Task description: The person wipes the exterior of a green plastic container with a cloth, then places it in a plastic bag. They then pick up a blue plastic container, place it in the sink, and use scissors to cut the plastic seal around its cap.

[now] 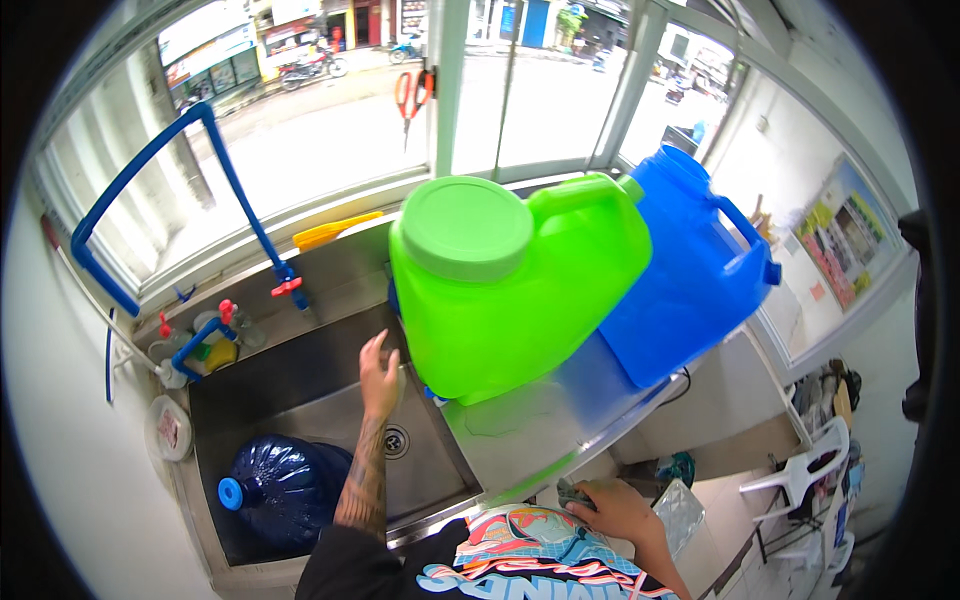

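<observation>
My left hand (pixel 380 375) hovers over the stainless steel sink (pixel 300 409), fingers apart and with nothing in it. It is just left of a bright green plastic jug (pixel 517 300), which has a wide round lid and a handle. In my right hand (pixel 611 506), low by my shirt, is a dark grey-green scrubbing pad or cloth (pixel 574 493), partly hidden by the fingers. A dark blue round water bottle (pixel 285 484) with a light blue cap lies on its side in the sink, partly behind my left forearm.
A blue plastic jug (pixel 667 292) leans behind the green one on the steel drainboard (pixel 510 427). A blue pipe with a red-handled tap (pixel 286 286) overhangs the sink. Spray bottles (pixel 244 326) and a white plastic tub (pixel 169 429) are at left. Orange-handled scissors (pixel 409 97) hang by the window.
</observation>
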{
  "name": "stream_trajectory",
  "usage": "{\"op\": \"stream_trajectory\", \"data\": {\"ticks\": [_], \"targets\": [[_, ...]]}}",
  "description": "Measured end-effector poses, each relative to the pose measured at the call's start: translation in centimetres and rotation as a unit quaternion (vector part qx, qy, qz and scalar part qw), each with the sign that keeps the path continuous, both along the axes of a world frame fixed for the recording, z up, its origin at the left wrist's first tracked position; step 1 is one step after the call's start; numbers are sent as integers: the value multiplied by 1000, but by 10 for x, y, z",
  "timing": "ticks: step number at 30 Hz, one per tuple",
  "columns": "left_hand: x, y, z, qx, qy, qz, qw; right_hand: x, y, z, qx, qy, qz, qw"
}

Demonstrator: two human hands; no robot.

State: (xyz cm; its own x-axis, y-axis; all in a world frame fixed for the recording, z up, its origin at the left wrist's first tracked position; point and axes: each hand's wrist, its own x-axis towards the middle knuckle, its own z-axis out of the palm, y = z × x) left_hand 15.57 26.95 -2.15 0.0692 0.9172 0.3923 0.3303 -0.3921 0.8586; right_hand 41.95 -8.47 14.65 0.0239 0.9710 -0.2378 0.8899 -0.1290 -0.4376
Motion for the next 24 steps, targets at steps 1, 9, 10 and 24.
{"op": "stream_trajectory", "data": {"ticks": [1,9,10,24], "targets": [[-7,-33,-1,-28,-26,5,999,3,-4,3,3,10,-33,999],[-34,-201,37,-76,-27,-35,996,58,-10,19,39,-49,-188,980],[-31,-203,49,-44,-14,-70,997,66,-4,17,41,-67,-203,976],[-119,-299,32,-437,18,-341,832,148,-63,-156,12,77,-295,952]]}}
